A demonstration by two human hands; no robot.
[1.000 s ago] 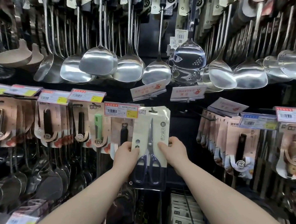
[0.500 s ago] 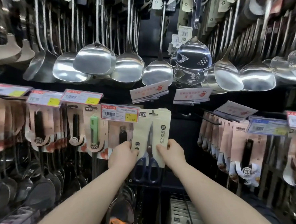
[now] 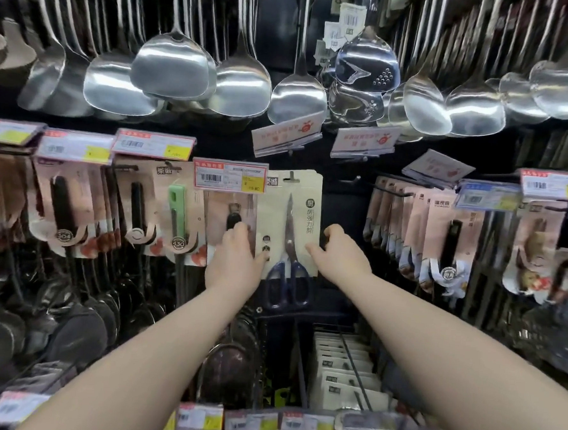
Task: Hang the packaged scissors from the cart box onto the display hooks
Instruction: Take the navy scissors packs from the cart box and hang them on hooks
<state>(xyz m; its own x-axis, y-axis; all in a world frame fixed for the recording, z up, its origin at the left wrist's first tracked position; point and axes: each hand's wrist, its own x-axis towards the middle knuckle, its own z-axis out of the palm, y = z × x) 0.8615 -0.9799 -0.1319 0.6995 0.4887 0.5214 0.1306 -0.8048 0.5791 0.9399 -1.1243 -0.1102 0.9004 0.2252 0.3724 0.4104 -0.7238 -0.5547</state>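
The cream card-backed pack of blue-handled scissors point(image 3: 289, 221) is gripped at both edges by the left hand point(image 3: 236, 261) and right hand point(image 3: 338, 251), between a red-framed price tag point(image 3: 230, 175) and pink utensil packs point(image 3: 418, 229), beneath hanging steel spatulas point(image 3: 172, 65).

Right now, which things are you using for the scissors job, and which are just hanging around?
Part of the job:
- packaged scissors, held at both edges
- left hand
- right hand
- display hook at the card's top slot

Just hanging around:
- steel spatulas above
- price tag
- green-handled tool
- carded packs lower down
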